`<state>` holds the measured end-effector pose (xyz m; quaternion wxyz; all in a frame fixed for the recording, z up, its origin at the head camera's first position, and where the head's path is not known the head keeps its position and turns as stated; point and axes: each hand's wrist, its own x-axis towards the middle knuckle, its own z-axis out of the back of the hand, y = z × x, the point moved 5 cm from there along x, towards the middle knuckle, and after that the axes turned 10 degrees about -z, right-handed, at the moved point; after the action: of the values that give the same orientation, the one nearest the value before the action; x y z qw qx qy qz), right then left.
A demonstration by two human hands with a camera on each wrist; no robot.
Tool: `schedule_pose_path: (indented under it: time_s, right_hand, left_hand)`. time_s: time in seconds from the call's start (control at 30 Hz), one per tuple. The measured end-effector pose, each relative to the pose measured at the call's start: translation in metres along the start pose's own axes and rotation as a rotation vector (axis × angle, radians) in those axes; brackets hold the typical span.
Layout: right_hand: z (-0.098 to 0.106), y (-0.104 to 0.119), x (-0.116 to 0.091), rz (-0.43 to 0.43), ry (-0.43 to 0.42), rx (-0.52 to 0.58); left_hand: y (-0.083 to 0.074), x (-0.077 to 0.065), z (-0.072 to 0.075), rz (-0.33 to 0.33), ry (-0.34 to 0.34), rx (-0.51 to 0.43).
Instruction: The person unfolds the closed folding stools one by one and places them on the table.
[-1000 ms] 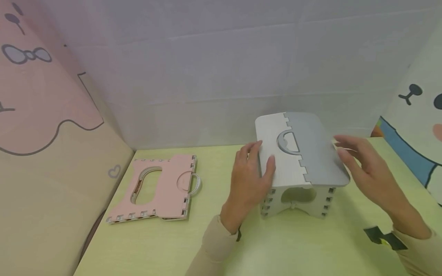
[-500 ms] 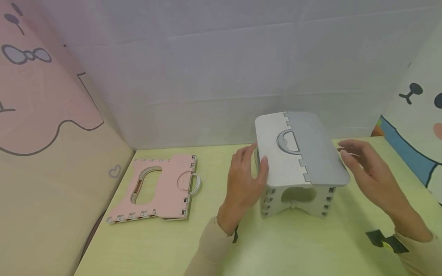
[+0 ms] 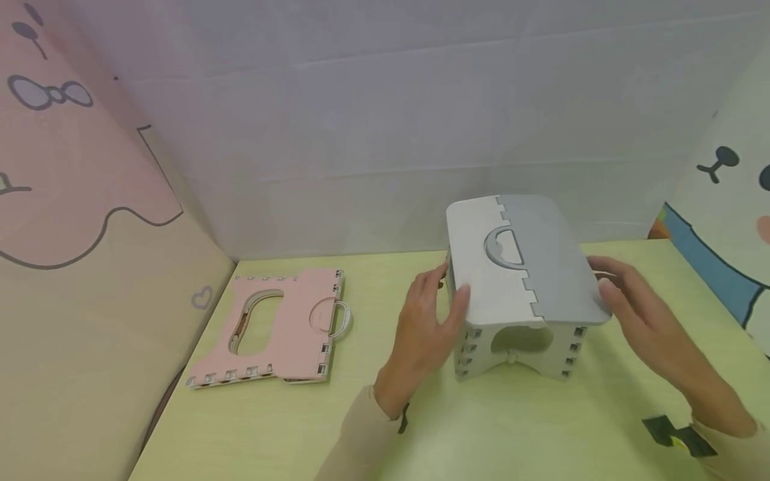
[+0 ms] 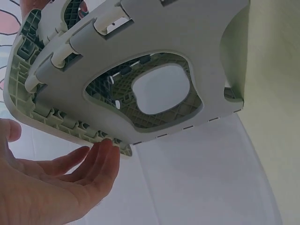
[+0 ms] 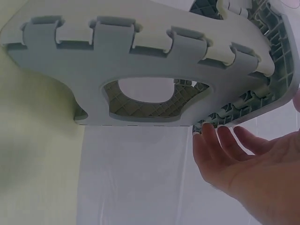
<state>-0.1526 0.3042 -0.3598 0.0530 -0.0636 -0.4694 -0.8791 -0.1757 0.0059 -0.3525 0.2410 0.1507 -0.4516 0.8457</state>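
A folding step stool [image 3: 550, 267] stands unfolded on the table, its top half white and half grey, with a small carry handle in the middle. My left hand [image 3: 424, 327] is at the top's left edge. In the left wrist view its fingers [image 4: 105, 159] are gently bent, tips at the rim's underside, the thumb apart from them. On the opposite side, my right hand [image 3: 650, 327] is by the grey edge. The right wrist view has its fingertips [image 5: 213, 133] at the lower rim, fingers loosely bent. Whether either thumb presses the top is unclear.
A pink folding stool [image 3: 301, 321] lies folded flat on the left of the light green table [image 3: 373, 414], its handle sticking out to the right. A pale curtain [image 3: 361, 133] hangs behind, and cartoon-printed panels flank the table.
My left hand has slid off the white top, outward and towards me. The right hand drew slightly away, then came back to the edge, nearer the front. The stool stays in place.
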Motion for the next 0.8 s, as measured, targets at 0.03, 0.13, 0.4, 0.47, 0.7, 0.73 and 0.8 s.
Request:
schedule_pose_path:
  time_s: [0.03, 0.13, 0.4, 0.47, 0.7, 0.73, 0.8]
  right_hand:
    - [-0.001, -0.003, -0.001, 0.004, 0.016, 0.001]
    - [-0.005, -0.009, -0.005, 0.030, 0.071, 0.007]
    - [-0.013, -0.017, -0.018, 0.091, 0.190, 0.059]
    - [-0.015, -0.020, -0.020, 0.072, 0.203, 0.052]
    - [-0.023, -0.022, -0.022, -0.062, 0.221, -0.027]
    - [-0.024, -0.021, -0.022, -0.075, 0.219, -0.039]
    - [-0.025, -0.019, -0.022, -0.101, 0.217, -0.058]
  left_hand:
    - [0.001, -0.001, -0.001, -0.002, 0.008, 0.003]
    - [0.003, -0.006, -0.002, -0.002, 0.033, -0.011]
    - [0.007, -0.016, -0.005, -0.006, 0.115, -0.071]
    - [0.008, -0.019, -0.005, -0.012, 0.137, -0.066]
    - [0.013, -0.026, -0.013, -0.007, 0.226, -0.064]
    - [0.013, -0.027, -0.014, -0.015, 0.231, -0.066]
    - [0.013, -0.028, -0.016, -0.043, 0.239, -0.067]
